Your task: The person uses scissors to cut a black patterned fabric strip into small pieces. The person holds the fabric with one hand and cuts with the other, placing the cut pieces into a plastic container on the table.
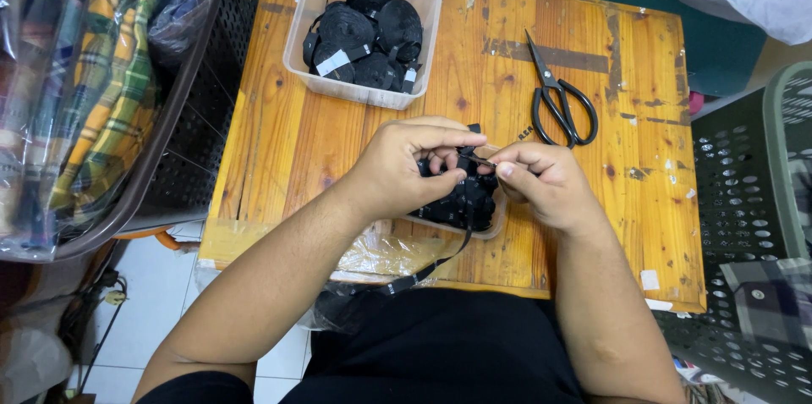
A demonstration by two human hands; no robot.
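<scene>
Both hands meet over the near table [338,150]: left hand [406,169] and right hand [541,180] each pinch a black strap [468,153] (scissors [558,104] lie farther right).

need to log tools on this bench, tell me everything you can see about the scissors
The scissors are all black, apparently metal, with two large oval finger loops and long slim blades. They lie flat and shut on the worn wooden table, blades pointing to the far edge, loops toward the person. Nothing touches them; the right hand works just below the loops.
</scene>
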